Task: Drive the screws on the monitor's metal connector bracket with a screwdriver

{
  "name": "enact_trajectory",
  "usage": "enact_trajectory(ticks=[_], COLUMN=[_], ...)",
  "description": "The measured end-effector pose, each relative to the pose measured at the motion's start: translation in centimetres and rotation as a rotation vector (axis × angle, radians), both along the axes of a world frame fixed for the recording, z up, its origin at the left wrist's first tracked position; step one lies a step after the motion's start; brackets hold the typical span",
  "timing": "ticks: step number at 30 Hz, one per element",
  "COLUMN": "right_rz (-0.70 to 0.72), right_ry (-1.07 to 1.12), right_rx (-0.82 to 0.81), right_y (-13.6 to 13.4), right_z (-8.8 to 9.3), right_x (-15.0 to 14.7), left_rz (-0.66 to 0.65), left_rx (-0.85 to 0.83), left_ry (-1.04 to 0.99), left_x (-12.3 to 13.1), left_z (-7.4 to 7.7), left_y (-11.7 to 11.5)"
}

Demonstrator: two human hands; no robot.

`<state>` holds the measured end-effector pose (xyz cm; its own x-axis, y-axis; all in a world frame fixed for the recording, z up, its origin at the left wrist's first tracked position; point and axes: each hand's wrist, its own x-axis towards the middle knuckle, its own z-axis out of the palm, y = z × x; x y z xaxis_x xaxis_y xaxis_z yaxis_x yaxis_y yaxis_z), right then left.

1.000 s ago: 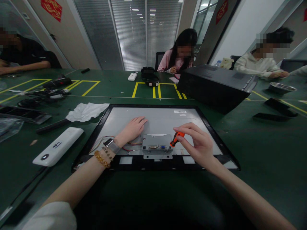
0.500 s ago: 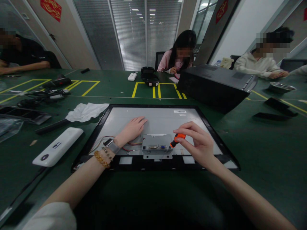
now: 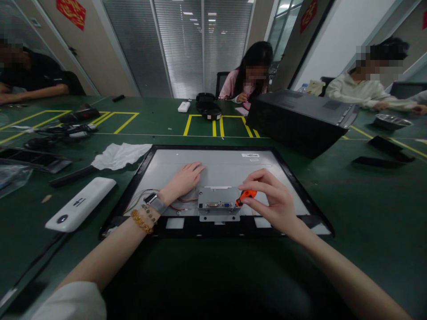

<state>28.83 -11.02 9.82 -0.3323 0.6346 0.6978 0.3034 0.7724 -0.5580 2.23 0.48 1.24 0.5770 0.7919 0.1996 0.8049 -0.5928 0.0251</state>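
A flat monitor panel (image 3: 220,155) with a black frame and grey metal back lies on the green table in front of me. On its near middle sits a metal box (image 3: 213,195) with video ports along its front. My left hand (image 3: 187,178) rests on the grey back, fingers stretched out, left of the box. Between thumb and fingers, my right hand (image 3: 275,198) pinches a short orange and black screwdriver (image 3: 246,196). The screwdriver slants down to the left, its tip end at the box's right front corner. Thin wires (image 3: 173,202) run from the box under my left wrist.
A white power bank (image 3: 81,204), a crumpled white cloth (image 3: 120,155) and cables (image 3: 60,131) lie to the left. Beyond the panel stands a large black box-shaped case (image 3: 300,118). A metal bowl (image 3: 392,122) sits far right. Several people sit around the table.
My right hand has turned slightly, and the screwdriver has rotated and tilted a little in its fingers. My left hand stays in place. The person at far right has moved a hand.
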Motion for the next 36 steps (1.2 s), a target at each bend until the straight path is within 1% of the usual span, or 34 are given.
enact_trajectory(ticks=[2, 5, 9, 15, 19, 22, 25, 29, 36], right_rz=[-0.028, -0.053, -0.026, -0.016, -0.031, -0.072, -0.097, -0.113, -0.070], right_ry=[-0.003, 0.019, 0.051, 0.008, -0.013, -0.007, 0.005, 0.019, 0.007], right_rx=[0.012, -0.027, -0.081, -0.086, -0.045, 0.017, 0.034, -0.004, -0.058], right_y=[0.06, 0.01, -0.26, -0.32, -0.09, -0.06, -0.15, -0.25, -0.34], right_z=[-0.16, -0.36, -0.21, 0.32, 0.19, -0.04, -0.18, -0.19, -0.01], right_x=[0.08, 0.09, -0.10, -0.20, -0.16, -0.12, -0.17, -0.35, -0.30], left_rz=[-0.004, -0.004, -0.006, -0.020, -0.009, -0.004, -0.005, -0.007, -0.010], left_rx=[0.002, 0.008, 0.020, 0.027, 0.018, 0.007, 0.009, 0.012, -0.006], left_ry=[0.008, 0.014, 0.003, -0.002, 0.002, 0.013, 0.011, -0.001, -0.008], left_x=[-0.02, -0.03, -0.06, -0.15, -0.06, 0.01, -0.01, -0.10, -0.05], left_z=[0.00, 0.00, -0.02, -0.11, 0.02, 0.14, 0.05, -0.15, 0.07], left_y=[0.00, -0.01, -0.01, 0.06, -0.04, -0.12, -0.06, 0.04, -0.05])
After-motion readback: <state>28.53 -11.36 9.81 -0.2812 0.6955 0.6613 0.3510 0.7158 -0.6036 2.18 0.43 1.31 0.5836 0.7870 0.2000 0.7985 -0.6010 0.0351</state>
